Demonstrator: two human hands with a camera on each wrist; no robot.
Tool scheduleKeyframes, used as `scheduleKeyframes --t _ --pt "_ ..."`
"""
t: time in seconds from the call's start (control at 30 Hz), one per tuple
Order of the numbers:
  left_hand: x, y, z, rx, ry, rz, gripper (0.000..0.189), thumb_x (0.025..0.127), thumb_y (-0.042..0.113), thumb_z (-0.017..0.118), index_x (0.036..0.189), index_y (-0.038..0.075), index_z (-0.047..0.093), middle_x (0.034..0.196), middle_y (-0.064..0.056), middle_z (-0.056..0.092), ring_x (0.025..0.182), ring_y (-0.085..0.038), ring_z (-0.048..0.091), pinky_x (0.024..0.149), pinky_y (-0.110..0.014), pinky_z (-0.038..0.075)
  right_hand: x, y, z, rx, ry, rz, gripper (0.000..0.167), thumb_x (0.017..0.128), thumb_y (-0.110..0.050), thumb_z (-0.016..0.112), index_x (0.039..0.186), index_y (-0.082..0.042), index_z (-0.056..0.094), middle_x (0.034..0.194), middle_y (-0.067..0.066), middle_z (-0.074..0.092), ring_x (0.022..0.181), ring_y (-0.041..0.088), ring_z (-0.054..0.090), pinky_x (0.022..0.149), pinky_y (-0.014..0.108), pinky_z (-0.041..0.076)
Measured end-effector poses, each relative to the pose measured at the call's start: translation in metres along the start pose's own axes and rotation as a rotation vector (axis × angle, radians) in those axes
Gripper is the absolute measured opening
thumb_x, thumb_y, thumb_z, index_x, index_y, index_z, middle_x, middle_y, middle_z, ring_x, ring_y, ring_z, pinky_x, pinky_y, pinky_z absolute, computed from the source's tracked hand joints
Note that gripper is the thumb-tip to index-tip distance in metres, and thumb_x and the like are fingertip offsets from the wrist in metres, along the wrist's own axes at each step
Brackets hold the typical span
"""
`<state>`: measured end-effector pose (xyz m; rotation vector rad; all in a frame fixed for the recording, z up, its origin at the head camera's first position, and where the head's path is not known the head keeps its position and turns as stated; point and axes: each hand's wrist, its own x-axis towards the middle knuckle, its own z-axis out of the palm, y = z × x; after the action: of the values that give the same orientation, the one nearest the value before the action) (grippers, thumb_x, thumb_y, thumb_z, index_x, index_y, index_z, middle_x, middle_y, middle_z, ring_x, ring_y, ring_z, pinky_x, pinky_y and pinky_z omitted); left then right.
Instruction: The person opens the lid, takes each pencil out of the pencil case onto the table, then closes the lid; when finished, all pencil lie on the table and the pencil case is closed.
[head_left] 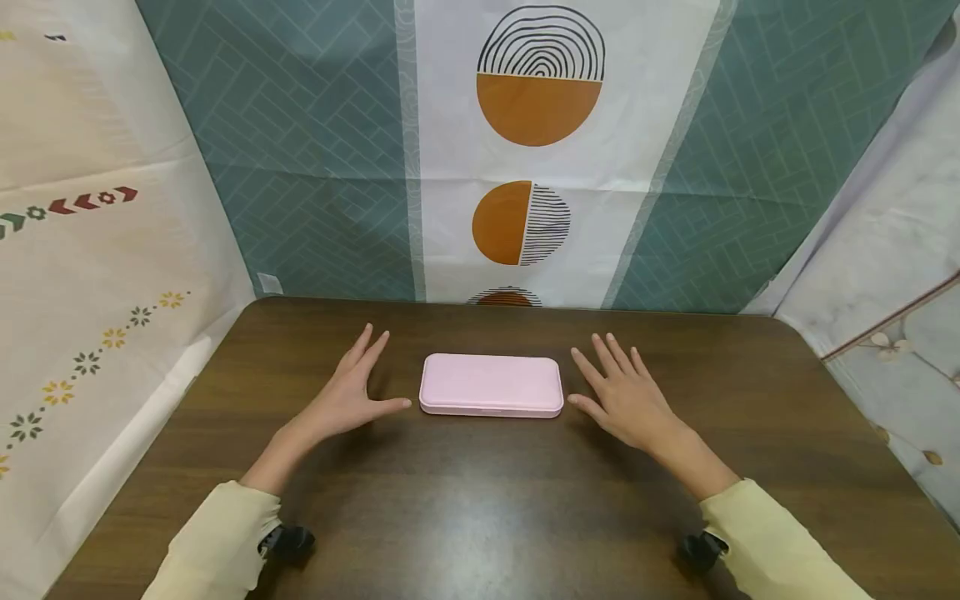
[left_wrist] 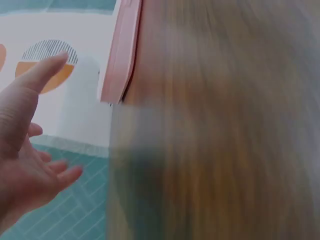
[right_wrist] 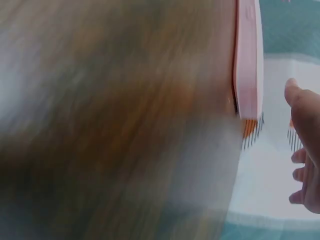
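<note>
The head camera looks forward and down from over the table (head_left: 480,483), pink case (head_left: 491,385) mid-frame; both wrist cameras (head_left: 292,542) (head_left: 702,552), nearer, lower and rolled sideways, face forward, sharing that case: upper left in the left view, upper right in the right

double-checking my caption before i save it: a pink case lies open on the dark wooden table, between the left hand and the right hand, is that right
Not quite: the pink case is closed, not open, as the head view shows. It does lie on the dark wooden table, between the left hand and the right hand.
</note>
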<state>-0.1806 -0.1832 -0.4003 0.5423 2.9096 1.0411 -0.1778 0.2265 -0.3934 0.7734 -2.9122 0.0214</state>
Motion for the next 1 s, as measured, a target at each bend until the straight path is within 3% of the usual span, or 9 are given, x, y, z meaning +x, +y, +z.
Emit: scheduleKeyframes --t 0.13,0.27,0.47,0.57,0.8,1.0 --pt "0.015 0.004 0.016 -0.109 -0.039 0.033 0.104 0.075 0.031 0.083 0.153 0.0 0.02 0.155 -0.024 0.016 0.135 -0.048 0.023 0.098 -0.063 0.031 0.011 -0.014 0.004 -0.021 0.041 -0.1 0.067 0.095 -0.046 0.057 0.148 -0.008 0.04 0.151 0.026 0.029 0.14 0.041 0.022 0.106 0.059 0.023" --pt "0.03 0.003 0.029 -0.184 -0.096 0.026 0.105 0.073 0.025 0.084 0.151 -0.003 0.021 0.152 -0.026 0.022 0.131 -0.043 0.033 0.096 -0.054 0.04 0.023 -0.029 0.01 -0.032 0.051 -0.214 0.065 0.094 -0.045 0.057 0.146 -0.008 0.044 0.147 0.025 0.037 0.137 0.04 0.031 0.103 0.057 0.03" --pt "0.043 0.001 0.042 -0.212 -0.174 -0.01 0.112 0.07 0.031 0.084 0.153 -0.001 0.015 0.153 -0.025 0.019 0.137 -0.043 0.021 0.103 -0.061 0.026 0.039 -0.044 0.014 -0.019 -0.021 -0.275 0.065 0.094 -0.047 0.057 0.147 -0.011 0.043 0.147 0.022 0.038 0.137 0.039 0.032 0.103 0.057 0.031" --pt "0.047 -0.002 0.048 -0.212 -0.198 -0.017 0.117 0.067 0.032 0.086 0.153 -0.001 0.014 0.153 -0.025 0.02 0.136 -0.041 0.021 0.103 -0.061 0.026 0.046 -0.049 0.016 0.003 -0.052 -0.295 0.066 0.094 -0.049 0.056 0.147 -0.012 0.043 0.148 0.021 0.037 0.137 0.038 0.031 0.103 0.058 0.03" --pt "0.051 -0.006 0.058 -0.166 -0.211 -0.021 0.123 0.061 0.03 0.09 0.152 -0.002 0.014 0.15 -0.025 0.026 0.131 -0.038 0.022 0.103 -0.055 0.028 0.056 -0.058 0.02 0.016 -0.066 -0.31 0.067 0.093 -0.051 0.057 0.146 -0.012 0.045 0.147 0.023 0.037 0.135 0.042 0.033 0.1 0.06 0.032" --pt "0.049 -0.009 0.06 -0.198 -0.147 -0.03 0.111 0.06 0.029 0.091 0.146 -0.001 0.03 0.14 -0.021 0.038 0.124 -0.034 0.029 0.099 -0.052 0.033 0.06 -0.065 0.025 -0.09 -0.004 -0.353 0.066 0.093 -0.052 0.057 0.143 -0.011 0.047 0.139 0.025 0.045 0.125 0.046 0.044 0.09 0.061 0.041"
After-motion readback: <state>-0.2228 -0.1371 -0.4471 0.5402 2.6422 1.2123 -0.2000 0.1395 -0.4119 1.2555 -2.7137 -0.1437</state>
